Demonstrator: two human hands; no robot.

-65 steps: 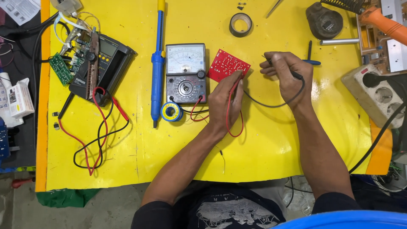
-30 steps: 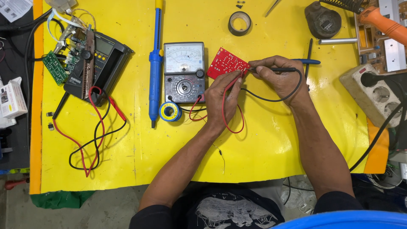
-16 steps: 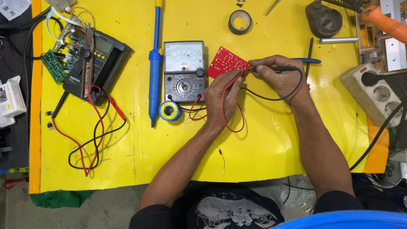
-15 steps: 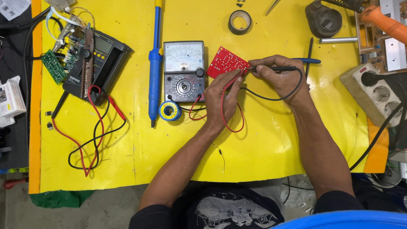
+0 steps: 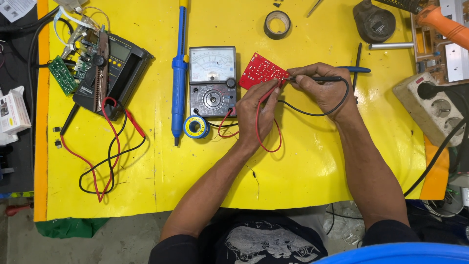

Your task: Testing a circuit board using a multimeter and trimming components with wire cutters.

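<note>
Board: small red square circuit board (image 5: 261, 71) lying tilted on the yellow table top (image 5: 312, 161), just right of the grey analogue meter with a white dial face (image 5: 212, 80).
Left hand: left hand (image 5: 256, 115) closed round a red test probe, fingertips at the board's lower right edge; the red lead (image 5: 259, 132) loops down from it over the table.
Right hand: right hand (image 5: 325, 88) pinching a slim black test probe (image 5: 317, 78), its tip meeting the board's right corner; the black lead (image 5: 312, 113) curves below the hand.
Board relative to grips: up and left of both hands, touched by both probe tips, held by neither.
Solder reel: blue spool with a yellow label ring (image 5: 196, 127), just below the meter.
Desoldering pump: long blue tube (image 5: 179, 73), upright beside the meter's left edge.
Tape: dark roll (image 5: 277, 24), near the table's far edge.
Package: small white carton with printed panels (image 5: 12, 111), off the table's left edge.
Second meter: black digital meter (image 5: 115, 73), far left, green circuit boards lying on it.
</note>
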